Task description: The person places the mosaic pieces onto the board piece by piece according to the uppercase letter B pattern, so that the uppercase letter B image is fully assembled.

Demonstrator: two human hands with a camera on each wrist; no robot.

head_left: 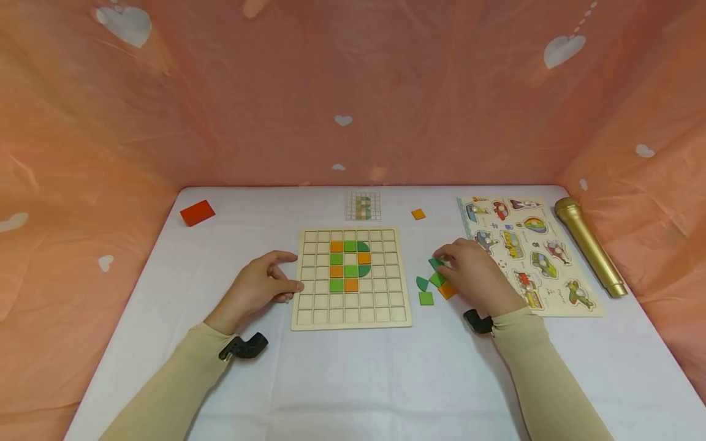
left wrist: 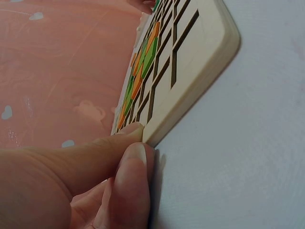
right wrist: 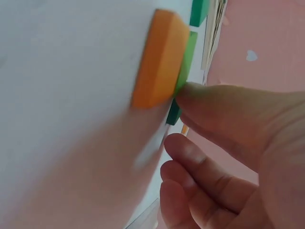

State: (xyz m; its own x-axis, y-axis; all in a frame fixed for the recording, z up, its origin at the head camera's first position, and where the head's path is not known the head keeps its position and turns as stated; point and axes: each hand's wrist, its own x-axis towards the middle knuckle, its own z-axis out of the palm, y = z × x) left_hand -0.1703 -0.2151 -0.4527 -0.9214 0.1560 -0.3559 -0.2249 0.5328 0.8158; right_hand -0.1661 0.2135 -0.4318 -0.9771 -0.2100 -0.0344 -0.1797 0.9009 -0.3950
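Note:
A pale wooden grid board (head_left: 320, 318) lies mid-table, with orange and green squares and dark green rounded pieces set in several cells. My left hand (head_left: 255, 283) holds the board's left edge; in the left wrist view its thumb (left wrist: 109, 148) lies on the rim, a curled finger against the side. To the right of the board, my right hand (head_left: 473, 272) is over a small pile of loose tiles. The right wrist view shows its thumb by a green square tile (right wrist: 188, 52), beside an orange tile (right wrist: 159, 59). A dark green piece (right wrist: 173, 113) shows between thumb and fingers, which are apart.
A small pattern card (head_left: 363, 206) stands behind the board, a lone orange tile (head_left: 418, 214) to its right. A red block (head_left: 197, 213) lies at back left. On the right are a picture puzzle board (head_left: 573, 266) and a gold microphone (head_left: 590, 245).

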